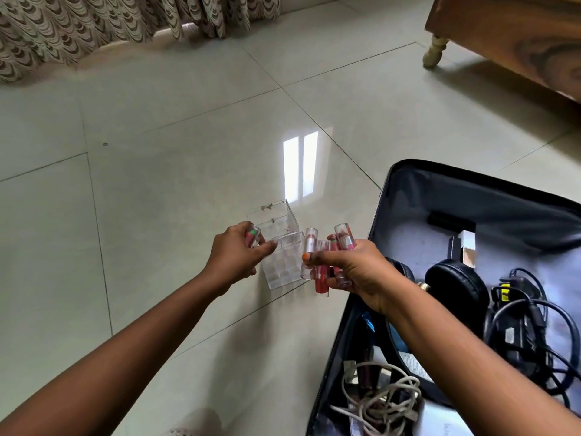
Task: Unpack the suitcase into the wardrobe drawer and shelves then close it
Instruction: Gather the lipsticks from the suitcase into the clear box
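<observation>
A dark suitcase (478, 196) lies open on the floor at the right, with black headphones (452, 284) and cables inside. A clear plastic organiser box (283, 259) with its lid up stands on the tiles left of the suitcase. My left hand (235, 256) grips one clear-capped lipstick tube (253, 236) at the box's left side. My right hand (349, 272) holds a bunch of several red and pink lipstick tubes (323, 262) just right of the box.
Black cables (528, 335) and a white cord (383, 401) fill the suitcase's near part. A wooden furniture leg (435, 53) stands at the far right. A patterned curtain (110, 23) hangs along the back. Glossy tiled floor (157, 152) spreads to the left.
</observation>
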